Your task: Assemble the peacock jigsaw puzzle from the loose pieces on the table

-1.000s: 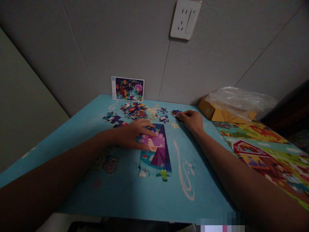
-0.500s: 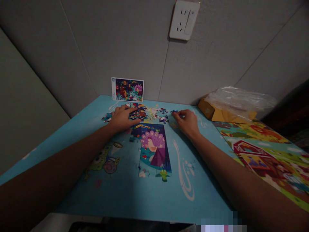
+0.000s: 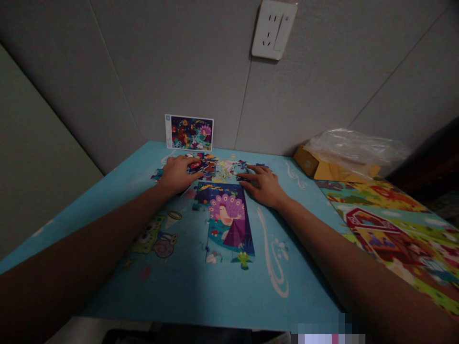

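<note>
My left hand (image 3: 177, 175) rests over the left heap of loose jigsaw pieces (image 3: 208, 168), its fingers spread and partly covering them. My right hand (image 3: 264, 186) lies palm down over the right cluster of pieces, fingers apart and pointing left. Whether a fingertip presses on a piece there is too small to tell. Between my forearms lies a joined section of jigsaw puzzle (image 3: 229, 222) with a purple peacock and a green frog at its lower corner. Its left edge is uneven.
A picture card (image 3: 190, 134) leans against the wall behind the pieces. The blue table (image 3: 143, 296) carries printed cartoon figures. At right are a yellow box (image 3: 308, 162), a clear plastic bag (image 3: 355, 145) and a colourful farm picture (image 3: 390, 229). A wall socket (image 3: 274, 29) is above.
My right hand has moved left from a dark blue piece at the far right, and its fingers have spread over the right cluster. My left hand has shifted slightly left.
</note>
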`<state>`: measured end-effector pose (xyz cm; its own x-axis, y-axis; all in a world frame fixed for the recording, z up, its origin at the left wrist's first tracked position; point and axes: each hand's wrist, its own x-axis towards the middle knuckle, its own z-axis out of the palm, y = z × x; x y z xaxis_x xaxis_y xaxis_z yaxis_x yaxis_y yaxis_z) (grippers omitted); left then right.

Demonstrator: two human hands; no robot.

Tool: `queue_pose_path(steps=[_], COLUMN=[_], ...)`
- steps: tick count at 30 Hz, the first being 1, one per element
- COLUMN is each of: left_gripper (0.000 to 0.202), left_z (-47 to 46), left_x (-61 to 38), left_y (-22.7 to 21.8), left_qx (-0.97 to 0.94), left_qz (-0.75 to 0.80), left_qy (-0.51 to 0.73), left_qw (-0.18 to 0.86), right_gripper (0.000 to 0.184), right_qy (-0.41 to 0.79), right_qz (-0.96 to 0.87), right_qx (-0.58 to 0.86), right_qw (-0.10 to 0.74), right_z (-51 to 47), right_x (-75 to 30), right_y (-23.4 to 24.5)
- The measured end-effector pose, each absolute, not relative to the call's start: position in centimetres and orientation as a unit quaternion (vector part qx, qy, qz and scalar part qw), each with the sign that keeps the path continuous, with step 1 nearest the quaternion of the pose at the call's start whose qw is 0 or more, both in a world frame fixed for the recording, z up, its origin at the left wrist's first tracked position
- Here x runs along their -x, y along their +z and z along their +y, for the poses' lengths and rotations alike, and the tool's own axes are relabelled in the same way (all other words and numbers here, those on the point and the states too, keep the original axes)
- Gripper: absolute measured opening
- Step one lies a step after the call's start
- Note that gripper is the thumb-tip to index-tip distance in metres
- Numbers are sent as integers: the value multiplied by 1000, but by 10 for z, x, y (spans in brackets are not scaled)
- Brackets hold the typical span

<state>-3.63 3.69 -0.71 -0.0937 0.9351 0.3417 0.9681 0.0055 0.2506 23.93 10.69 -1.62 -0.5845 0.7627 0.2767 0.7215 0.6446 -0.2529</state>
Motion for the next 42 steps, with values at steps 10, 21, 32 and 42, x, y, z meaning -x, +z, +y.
queue_pose_path(steps=[10, 21, 32, 42], left_gripper=[45, 46, 47, 62], left_z=[37, 41, 31, 9], left_x=[35, 42, 29, -6], left_y=[-9, -19, -9, -3], left_qx=[681, 674, 717, 819], left_qz=[-680, -700, -643, -427], left_qy=[-267, -233, -268, -383], left_qw=[51, 32, 43, 3], right_gripper=[24, 22, 19, 46], right_qy=[78, 59, 74, 503], right_qz=[-876, -866, -837, -702], right_qx=[431, 439, 486, 337], right_qw=[202, 231, 241, 375], right_z=[114, 116, 114, 56], right_x=[-238, -238, -236, -211], right_y=[-19, -20, -13, -4])
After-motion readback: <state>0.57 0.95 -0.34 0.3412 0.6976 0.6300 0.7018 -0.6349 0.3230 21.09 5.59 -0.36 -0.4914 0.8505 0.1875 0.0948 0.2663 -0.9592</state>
